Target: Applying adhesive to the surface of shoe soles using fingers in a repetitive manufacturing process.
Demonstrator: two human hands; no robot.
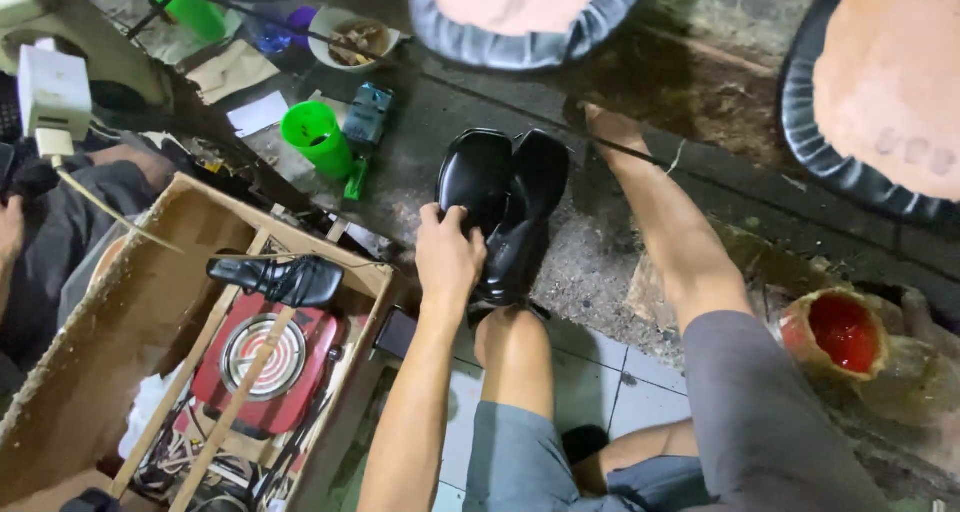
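Note:
My left hand reaches forward and grips the heel opening of a black leather shoe that stands on the dark concrete ground. A second black shoe lies against it on the right, touching it. My bare knee is just behind the shoes, and my other leg stretches past them on the right, its foot on the ground. My right hand is not in view.
A wooden box on the left holds a red coil stove, with a black shoe part resting on sticks above it. A green cup, a bowl, orange-seated stools and a red-filled can surround me. Another person's arm is at far left.

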